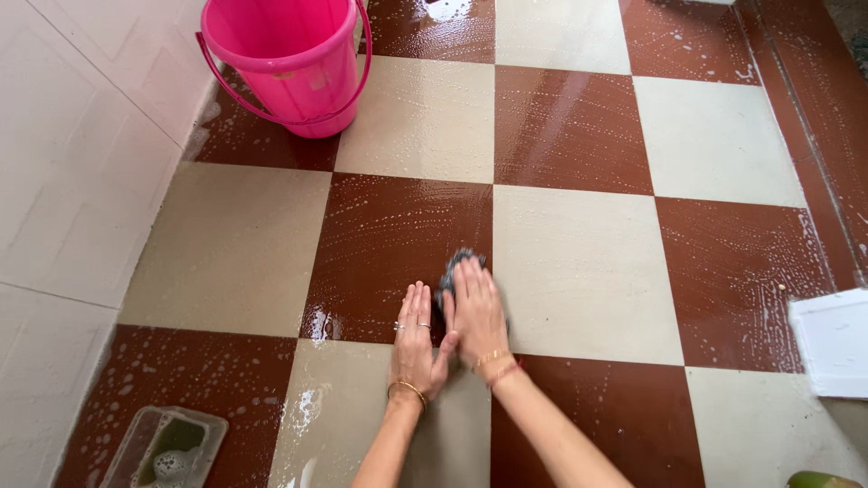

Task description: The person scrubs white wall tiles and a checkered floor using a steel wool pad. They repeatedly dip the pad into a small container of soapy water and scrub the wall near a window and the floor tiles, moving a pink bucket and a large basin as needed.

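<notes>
While both hands pressed flat, right hand over a grey scrub pad, left hand spread beside it, scrubbing of the soapy checkered floor looked mid-way; next stroke prob. needed firm downward pressure w/ the pad.

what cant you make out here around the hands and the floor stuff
Head view, the only one:
- Scrubber: mostly hidden under the right hand; only a dark tuft shows, so its kind is unclear.
- Left hand: flat on the floor beside it; whether it touches the scrubber cannot be told.
- Pink bucket: top cut off by the frame edge, contents unseen.
- White object: cut off at the right edge.
- Green thing: a sliver at the bottom edge.
</notes>
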